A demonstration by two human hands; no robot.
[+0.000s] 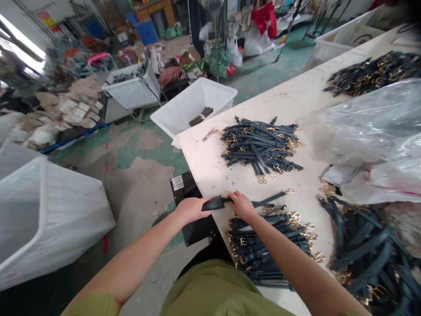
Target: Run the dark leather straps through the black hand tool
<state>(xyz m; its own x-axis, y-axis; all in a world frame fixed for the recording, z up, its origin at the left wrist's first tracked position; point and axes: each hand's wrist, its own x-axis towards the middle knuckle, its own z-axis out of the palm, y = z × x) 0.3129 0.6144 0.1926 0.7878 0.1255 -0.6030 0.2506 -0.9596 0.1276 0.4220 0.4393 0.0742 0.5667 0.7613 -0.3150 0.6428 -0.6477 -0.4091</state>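
Near the table's left edge, a dark strap [213,203] is stretched between my two hands, its wide flat part towards the left. My left hand [193,210] grips that wide end between thumb and fingers. The fingertips of my right hand [241,204] pinch the narrower end. Just below and right of my right hand lies a row of dark straps [266,243] with gold buckles and clips. Farther up the table is a looser pile of similar straps [259,142]. What lies under my right hand is hidden.
The white table [210,166] carries small scissors [209,134], a heap of straps [371,245] at right, clear plastic bags [375,123] and another pile [378,72]. A white bin [210,94] stands beyond the table edge. A large white bin [75,206] is at left.
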